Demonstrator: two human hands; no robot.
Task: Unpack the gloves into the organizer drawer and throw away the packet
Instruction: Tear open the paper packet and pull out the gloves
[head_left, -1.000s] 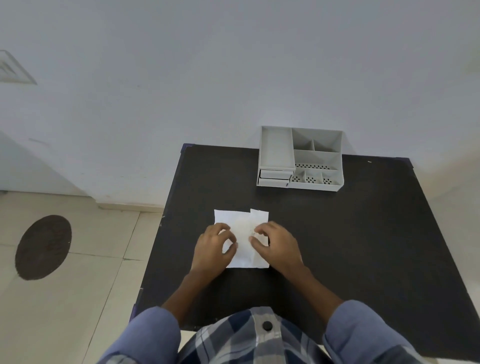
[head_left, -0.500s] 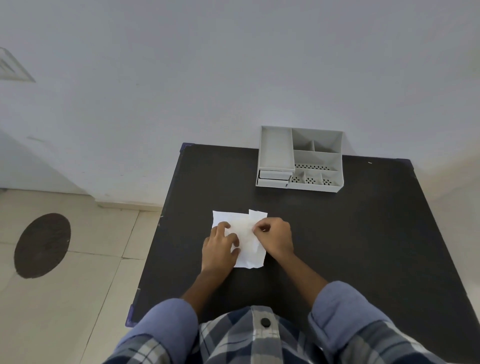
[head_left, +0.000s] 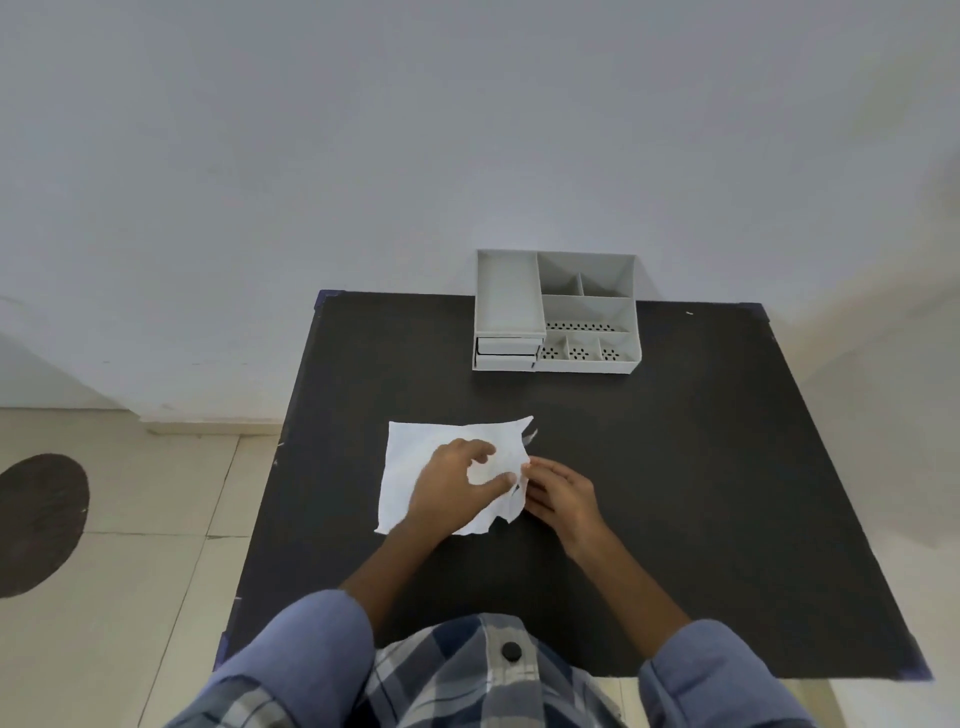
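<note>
Head view shows an early stage — both hands, left hand (head_left: 451, 486) pressing and right hand (head_left: 558, 491) pinching, tear the flat white paper packet (head_left: 415, 467) mid-frame on the black tabletop (head_left: 701, 467), gloves unseen — the grey plastic organizer (head_left: 556, 312) above looks empty, drawers shut.

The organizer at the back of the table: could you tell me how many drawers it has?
2, stacked at the front left of the organizer: an upper drawer and a lower drawer, both shut.
</note>
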